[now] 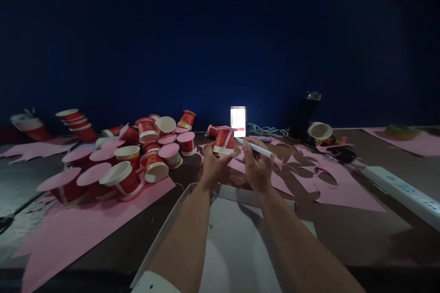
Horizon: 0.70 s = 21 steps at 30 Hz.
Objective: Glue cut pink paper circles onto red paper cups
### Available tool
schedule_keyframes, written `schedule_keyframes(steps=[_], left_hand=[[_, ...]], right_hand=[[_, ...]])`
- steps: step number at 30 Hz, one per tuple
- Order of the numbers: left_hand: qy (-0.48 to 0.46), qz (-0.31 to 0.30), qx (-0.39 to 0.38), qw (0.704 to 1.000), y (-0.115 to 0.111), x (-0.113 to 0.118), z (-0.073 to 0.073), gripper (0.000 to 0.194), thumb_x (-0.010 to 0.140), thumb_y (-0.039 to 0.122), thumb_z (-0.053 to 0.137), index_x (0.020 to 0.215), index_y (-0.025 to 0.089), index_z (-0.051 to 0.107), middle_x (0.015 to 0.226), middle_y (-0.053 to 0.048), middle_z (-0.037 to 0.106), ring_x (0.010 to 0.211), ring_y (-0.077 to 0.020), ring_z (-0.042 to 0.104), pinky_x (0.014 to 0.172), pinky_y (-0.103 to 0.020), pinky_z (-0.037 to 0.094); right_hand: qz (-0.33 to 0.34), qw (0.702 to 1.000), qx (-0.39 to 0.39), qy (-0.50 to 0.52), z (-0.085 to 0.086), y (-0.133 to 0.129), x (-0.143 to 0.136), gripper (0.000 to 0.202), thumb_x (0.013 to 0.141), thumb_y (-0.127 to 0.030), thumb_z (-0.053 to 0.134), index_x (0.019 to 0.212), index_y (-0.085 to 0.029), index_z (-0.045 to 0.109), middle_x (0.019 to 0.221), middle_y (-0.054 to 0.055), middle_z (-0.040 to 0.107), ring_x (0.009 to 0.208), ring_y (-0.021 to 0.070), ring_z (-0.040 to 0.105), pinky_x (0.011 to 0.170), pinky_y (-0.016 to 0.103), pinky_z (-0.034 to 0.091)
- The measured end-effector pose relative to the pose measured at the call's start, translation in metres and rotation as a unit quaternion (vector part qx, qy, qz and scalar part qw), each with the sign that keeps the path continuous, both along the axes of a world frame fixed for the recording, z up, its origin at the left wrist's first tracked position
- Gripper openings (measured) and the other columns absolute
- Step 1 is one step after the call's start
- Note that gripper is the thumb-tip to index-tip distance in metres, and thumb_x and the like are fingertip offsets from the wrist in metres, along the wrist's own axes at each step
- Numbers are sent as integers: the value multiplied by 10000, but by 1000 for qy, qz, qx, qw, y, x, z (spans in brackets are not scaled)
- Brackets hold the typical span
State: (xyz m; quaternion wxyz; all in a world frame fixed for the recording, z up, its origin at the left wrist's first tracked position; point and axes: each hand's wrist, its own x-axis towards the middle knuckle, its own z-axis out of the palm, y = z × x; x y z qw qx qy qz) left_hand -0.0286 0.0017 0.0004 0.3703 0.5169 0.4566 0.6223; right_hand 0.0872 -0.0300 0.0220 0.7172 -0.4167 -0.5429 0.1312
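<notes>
My left hand (215, 162) is closed around a red paper cup (224, 141), with pink paper at its top and a pale strip down its side. Between the fingers of my right hand (258, 167) is a white marker (261, 149) with an orange end. Its other end points left toward the cup, and I cannot tell whether it touches. Just behind the cup a bright phone screen (238, 121) stands upright, its content blurred. Both hands are above the far edge of a shallow white box lid (237, 233).
Many red paper cups (127, 181), several topped with pink discs, crowd the left side over a pink sheet (103, 224). Cut pink scraps (338, 187) lie to the right, near a white power strip (405, 192). A dark bottle (302, 116) and a tipped cup (319, 131) stand farther back.
</notes>
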Motion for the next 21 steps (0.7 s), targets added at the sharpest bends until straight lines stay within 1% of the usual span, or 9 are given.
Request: schedule_keyframes(steps=[3,5,7,10,16,19,21], left_hand=[[74,77,49,993,2,-1,-5,743,545,357,820,1190,150,516,1127,-128,593,1013,-237,586,879,-381,455],[138,123,88,979,2,-3,-8,732,563,377,807,1200,161,517,1151,-126,564,1080,-260,545,902,-406,442],[181,150,114,965,2,-3,-10,712,589,374,791,1210,169,510,1150,-122,554,1123,-273,512,917,-421,432],[200,163,122,958,1,-4,-9,688,620,350,772,1222,167,494,1140,-122,554,1140,-274,497,924,-427,429],[216,157,116,957,2,-4,-8,658,624,317,769,1206,159,507,1106,-119,570,1115,-270,515,905,-417,446],[225,162,124,953,3,-3,-10,649,625,316,769,1203,168,512,1122,-122,576,1102,-269,527,905,-419,447],[235,161,128,950,3,-2,-10,632,631,309,765,1196,172,517,1125,-122,582,1106,-273,527,913,-424,442]], right_hand=[[8,1000,-6,3,1,0,-1,193,869,-329,555,930,-175,654,782,33,679,653,140,630,615,272,525],[15,1000,-8,6,0,0,-2,197,868,-332,556,924,-171,654,794,37,679,646,137,629,607,270,525],[20,1000,-11,9,0,0,-3,198,867,-333,557,920,-171,655,790,38,678,644,139,631,604,271,527],[19,1000,-12,8,-1,0,-3,198,862,-336,561,916,-173,661,784,41,677,672,151,640,617,280,534],[25,1000,1,10,-2,1,-5,181,858,-321,575,921,-180,669,759,36,678,744,173,660,679,308,554],[22,1000,9,-8,-4,2,-4,202,860,-324,573,967,-192,682,849,51,701,805,184,667,715,320,559],[14,999,12,-29,-5,2,-3,218,863,-322,570,1007,-208,687,915,54,709,811,181,669,741,331,559]])
